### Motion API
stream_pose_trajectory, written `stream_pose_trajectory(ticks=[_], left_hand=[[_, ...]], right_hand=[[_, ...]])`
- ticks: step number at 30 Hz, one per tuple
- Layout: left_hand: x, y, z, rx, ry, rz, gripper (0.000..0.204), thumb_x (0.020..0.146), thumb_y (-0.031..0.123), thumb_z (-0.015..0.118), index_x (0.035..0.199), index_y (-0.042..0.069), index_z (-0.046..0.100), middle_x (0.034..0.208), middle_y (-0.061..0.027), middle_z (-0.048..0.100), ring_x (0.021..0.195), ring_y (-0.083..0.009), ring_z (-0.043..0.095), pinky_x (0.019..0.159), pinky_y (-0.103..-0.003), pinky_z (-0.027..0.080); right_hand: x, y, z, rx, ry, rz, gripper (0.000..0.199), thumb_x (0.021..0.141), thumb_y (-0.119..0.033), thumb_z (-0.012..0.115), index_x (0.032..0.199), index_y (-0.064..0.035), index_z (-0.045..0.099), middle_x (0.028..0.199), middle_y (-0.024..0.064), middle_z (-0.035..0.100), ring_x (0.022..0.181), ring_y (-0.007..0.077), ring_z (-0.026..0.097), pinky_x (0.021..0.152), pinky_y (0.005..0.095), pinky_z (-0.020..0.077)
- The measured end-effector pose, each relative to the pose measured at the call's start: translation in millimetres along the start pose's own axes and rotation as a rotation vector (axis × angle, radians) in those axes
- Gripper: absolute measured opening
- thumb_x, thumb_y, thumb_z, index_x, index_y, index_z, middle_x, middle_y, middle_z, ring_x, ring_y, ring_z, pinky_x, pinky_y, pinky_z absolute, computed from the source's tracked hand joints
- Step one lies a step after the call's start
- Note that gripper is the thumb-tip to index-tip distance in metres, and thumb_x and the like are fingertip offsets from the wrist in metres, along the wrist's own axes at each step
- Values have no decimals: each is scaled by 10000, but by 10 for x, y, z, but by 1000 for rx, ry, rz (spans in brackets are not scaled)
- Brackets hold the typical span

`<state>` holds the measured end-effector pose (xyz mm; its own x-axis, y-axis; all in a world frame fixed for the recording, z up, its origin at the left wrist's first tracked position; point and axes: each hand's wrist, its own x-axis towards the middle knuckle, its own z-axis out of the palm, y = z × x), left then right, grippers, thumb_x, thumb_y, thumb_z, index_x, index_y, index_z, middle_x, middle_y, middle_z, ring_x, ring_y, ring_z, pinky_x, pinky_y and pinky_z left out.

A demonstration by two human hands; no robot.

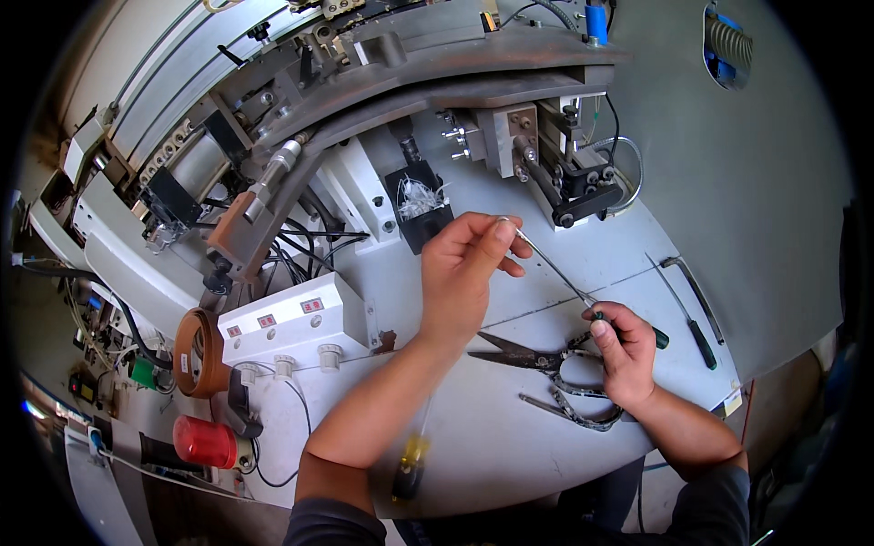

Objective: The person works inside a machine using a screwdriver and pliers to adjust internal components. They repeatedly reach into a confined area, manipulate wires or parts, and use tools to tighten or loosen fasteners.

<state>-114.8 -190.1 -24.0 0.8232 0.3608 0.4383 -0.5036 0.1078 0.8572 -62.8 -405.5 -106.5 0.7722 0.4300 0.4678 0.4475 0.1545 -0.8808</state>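
Note:
My right hand is closed around the dark handle of a screwdriver, whose thin metal shaft slants up and left. At the shaft's far end, the thumb and fingers of my left hand pinch together over the tip. Whether a small piece is also between them is hidden. Below the shaft, large dark scissors with wrapped handles lie on the table, partly behind my right hand. A thin metal rod rests beside their handles. Another screwdriver with a dark handle lies farther right.
A black box of white scraps stands beyond my left hand. To the left are a white control box, a brown tape roll and a red beacon light. A yellow-and-black screwdriver lies near. A curved machine beam spans the back.

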Motion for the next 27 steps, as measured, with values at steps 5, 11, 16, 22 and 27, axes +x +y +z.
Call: stream_pose_trajectory(ticks=[5,11,16,22,27], left_hand=[[-232,-264,67,272,-156,-113,110,958,113,620,935,12,659,863,-60,667,754,-125,649,610,-269,520],[437,182,-435,810,260,11,229,943,177,654,808,-7,639,705,-38,642,565,-74,537,524,-271,433],[1025,-168,-1326,1053,282,112,172,882,50,610,1018,-6,700,786,-115,692,681,-221,641,689,-315,509],[1079,-439,-1605,1351,281,324,332,878,-39,554,1194,-22,653,969,-104,714,797,-166,656,746,-264,520],[907,82,-933,746,71,-25,277,880,68,640,1146,0,680,992,-120,728,801,-162,667,692,-288,530]], right_hand=[[170,-97,-20,554,210,107,118,1008,-152,534,1049,-43,546,743,-37,488,623,33,393,548,190,329],[85,37,-7,122,39,130,119,1019,-153,508,1017,-36,524,740,-24,488,639,52,399,582,218,369],[92,-6,57,12,-73,138,125,1009,-141,524,992,-17,529,695,-5,476,636,74,404,586,243,378],[110,39,76,-48,-124,118,120,1009,-137,524,991,-18,531,691,-2,473,631,77,400,581,243,375],[126,71,57,-30,-145,161,119,1012,-133,519,990,-17,532,697,-16,468,636,67,390,581,233,369]])
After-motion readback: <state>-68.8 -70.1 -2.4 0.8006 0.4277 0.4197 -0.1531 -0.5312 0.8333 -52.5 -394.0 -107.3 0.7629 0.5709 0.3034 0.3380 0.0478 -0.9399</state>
